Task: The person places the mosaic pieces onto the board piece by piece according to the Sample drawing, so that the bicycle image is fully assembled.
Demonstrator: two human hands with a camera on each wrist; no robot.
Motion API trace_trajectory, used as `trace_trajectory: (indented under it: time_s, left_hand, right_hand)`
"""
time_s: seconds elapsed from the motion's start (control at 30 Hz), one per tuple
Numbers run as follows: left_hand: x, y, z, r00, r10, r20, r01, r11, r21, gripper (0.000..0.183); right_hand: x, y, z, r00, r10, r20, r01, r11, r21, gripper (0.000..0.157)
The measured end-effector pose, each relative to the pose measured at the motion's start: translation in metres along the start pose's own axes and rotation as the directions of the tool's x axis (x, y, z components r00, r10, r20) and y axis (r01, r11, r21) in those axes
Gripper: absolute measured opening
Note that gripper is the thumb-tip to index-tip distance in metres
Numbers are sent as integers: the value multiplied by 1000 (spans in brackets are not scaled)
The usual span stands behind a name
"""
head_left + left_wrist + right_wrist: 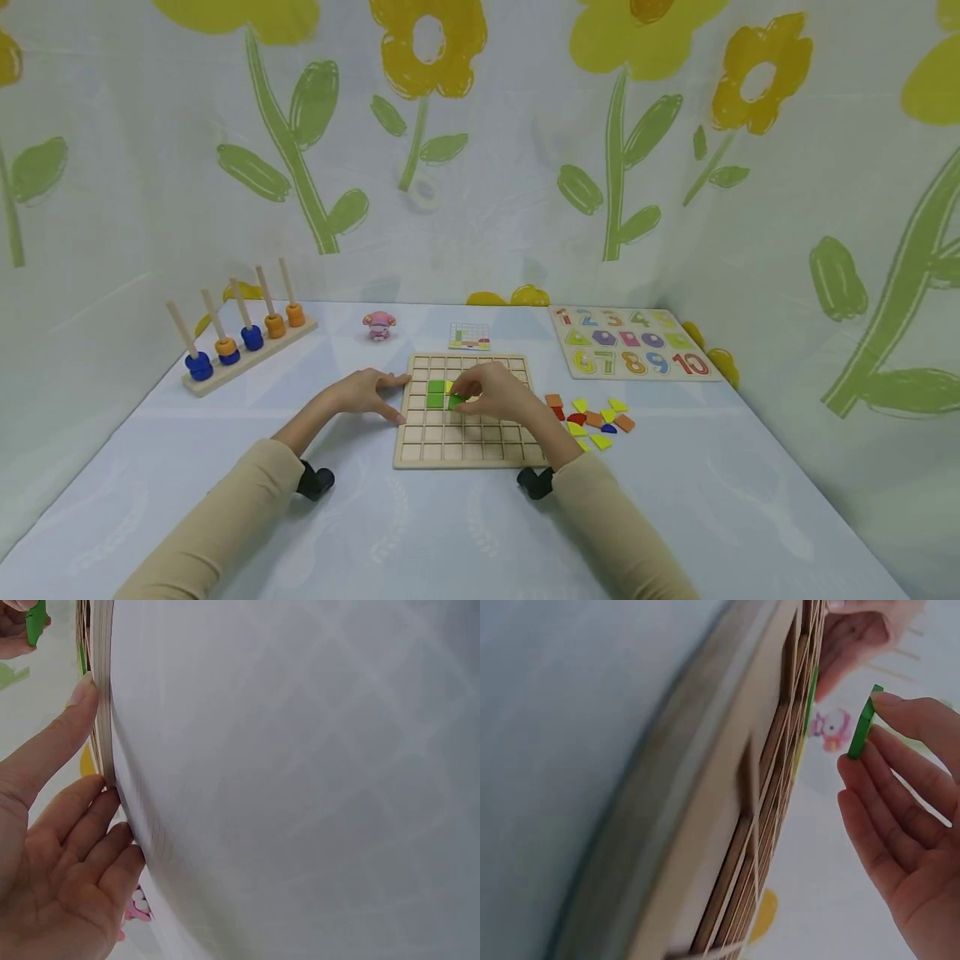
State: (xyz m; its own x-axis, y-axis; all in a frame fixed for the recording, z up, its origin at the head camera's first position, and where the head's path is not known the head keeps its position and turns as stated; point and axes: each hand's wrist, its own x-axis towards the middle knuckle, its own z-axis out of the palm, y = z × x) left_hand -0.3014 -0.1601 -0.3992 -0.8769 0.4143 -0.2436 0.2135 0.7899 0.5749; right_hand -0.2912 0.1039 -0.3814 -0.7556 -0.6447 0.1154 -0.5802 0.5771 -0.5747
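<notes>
A wooden grid board point(465, 452) lies flat in the middle of the table. My left hand point(363, 392) rests at its left edge, thumb and fingertips touching the side; the left wrist view shows the fingers mostly straight. Between thumb and fingertips, my right hand point(498, 396) pinches a green tile point(865, 726) above the board. The right wrist view shows that tile tilted and apart from the grid. Two green squares point(436, 387) sit in cells left of the right hand, and a yellow piece point(448, 387) shows beside them, partly hidden by the fingers.
Loose coloured tiles point(594, 419) lie right of the board. Behind it are a small pattern card point(469, 335) and a pink figurine point(378, 325). A peg stand with rings point(255, 358) stands at the left, a number puzzle board point(637, 343) at the back right. Flowered fabric surrounds the table.
</notes>
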Motion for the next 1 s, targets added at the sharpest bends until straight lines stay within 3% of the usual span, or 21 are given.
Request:
trace_trajectory:
  time_s: [0.33,0.53,0.77,1.0]
  left_hand:
    - [-1,-1,-1,1000,7,-5,-7,1000,5,82]
    - [1,-2,0,1000,16,-10,-16,1000,7,82]
    - [1,-4,-1,999,31,-11,-31,999,10,83]
    - [0,-2,-1,1000,25,-9,-25,1000,1,83]
  right_hand:
    - [22,-21,14,998,-9,59,14,997,-81,14]
    - [30,-25,20,994,39,103,-24,990,-139,12]
    - [34,-24,25,988,82,132,-54,979,-198,12]
    - [33,-25,27,988,101,120,-78,980,-181,15]
